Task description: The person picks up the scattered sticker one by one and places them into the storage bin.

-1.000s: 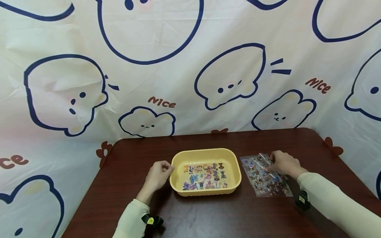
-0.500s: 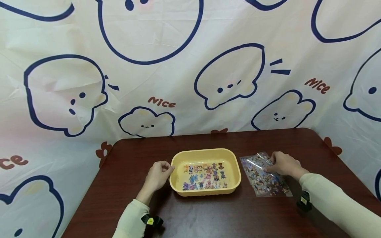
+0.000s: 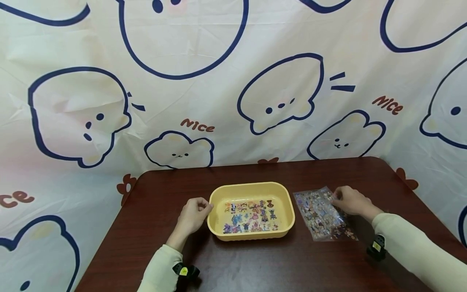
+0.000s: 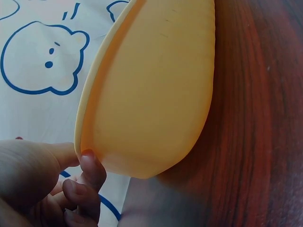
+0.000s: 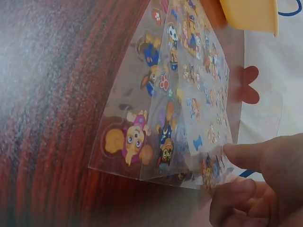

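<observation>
A yellow rectangular tray (image 3: 251,235) stands mid-table, with colourful cartoon character stickers (image 3: 251,217) showing on its inside bottom. At its left end, my left hand (image 3: 192,215) pinches the rim between thumb and index finger, and the left wrist view shows this grip on the tray wall (image 4: 147,94). To the right of the tray lie several overlapping clear sticker sheets (image 3: 316,213) printed with small cartoon dogs. My right hand (image 3: 351,201) pinches their right edge, thumb on top; in the right wrist view the sheets (image 5: 163,82) are fanned slightly apart.
The dark reddish-brown wooden table (image 3: 255,267) carries the tray and sheets. A white cloth (image 3: 226,93) with blue cartoon outlines hangs behind and beside the table. Dark wrist cameras (image 3: 186,270) are strapped on both sleeves.
My right hand has shifted slightly right, from over the sheets to their edge, and the glare on the top sheet has changed. The left hand and tray stay in place.
</observation>
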Demonstrator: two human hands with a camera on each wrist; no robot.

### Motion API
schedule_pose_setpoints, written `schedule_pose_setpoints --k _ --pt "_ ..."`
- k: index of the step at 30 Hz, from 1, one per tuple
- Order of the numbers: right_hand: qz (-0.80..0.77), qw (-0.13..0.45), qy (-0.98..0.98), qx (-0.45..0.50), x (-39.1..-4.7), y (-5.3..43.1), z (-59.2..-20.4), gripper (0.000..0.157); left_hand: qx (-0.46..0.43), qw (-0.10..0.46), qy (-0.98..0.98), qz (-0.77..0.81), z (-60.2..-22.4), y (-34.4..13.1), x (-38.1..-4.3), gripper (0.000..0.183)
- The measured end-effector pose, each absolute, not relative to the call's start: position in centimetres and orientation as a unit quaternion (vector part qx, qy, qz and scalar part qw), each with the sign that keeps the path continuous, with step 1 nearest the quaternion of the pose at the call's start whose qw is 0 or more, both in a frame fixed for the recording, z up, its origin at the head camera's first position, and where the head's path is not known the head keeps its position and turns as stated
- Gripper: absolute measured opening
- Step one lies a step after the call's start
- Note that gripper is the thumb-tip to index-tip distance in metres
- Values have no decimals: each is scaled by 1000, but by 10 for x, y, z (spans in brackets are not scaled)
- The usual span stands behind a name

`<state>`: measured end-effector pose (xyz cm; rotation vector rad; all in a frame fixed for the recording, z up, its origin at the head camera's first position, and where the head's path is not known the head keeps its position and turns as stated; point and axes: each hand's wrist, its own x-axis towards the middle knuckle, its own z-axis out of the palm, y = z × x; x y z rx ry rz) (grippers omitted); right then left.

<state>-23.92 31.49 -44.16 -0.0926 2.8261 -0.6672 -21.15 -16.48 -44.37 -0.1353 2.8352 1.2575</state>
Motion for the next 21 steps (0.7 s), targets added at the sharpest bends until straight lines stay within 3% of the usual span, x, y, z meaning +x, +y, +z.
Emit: schedule_pose_setpoints --k 21 --pt "-325 47 941 -78 -232 319 -451 20 -42 21 912 408 -444 -165 -212 19"
